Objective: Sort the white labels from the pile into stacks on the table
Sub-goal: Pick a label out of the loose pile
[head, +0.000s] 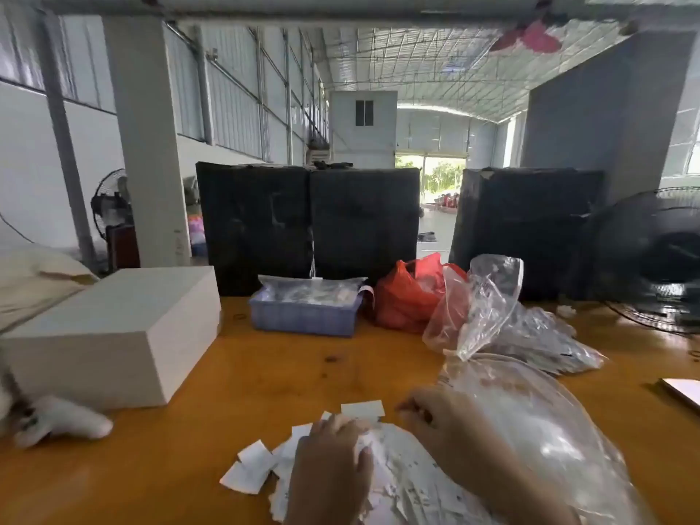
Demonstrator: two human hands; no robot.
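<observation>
I am sitting at an orange-brown table point(235, 373), looking down at my two hands near the bottom edge. My left hand point(333, 464) lies on a loose pile of white labels point(401, 483) in front of me, fingers curled over the top of it; I cannot tell whether it actually grips any. My right hand point(439, 422) reaches forward just right of it, fingertips drawn together as if pinching something small, though what, if anything, is too blurred to say. A few labels lie scattered at the pile's left edge, and one label point(363, 408) lies flat just beyond my hands. A large clear plastic bag point(538, 430) sits to the right, touching the pile. I see no neat stacks yet, so sorting seems barely begun, with almost the whole pile left. Farther off stand a white box point(113, 335), a blue basket point(305, 316) and a red bag point(409, 297).
</observation>
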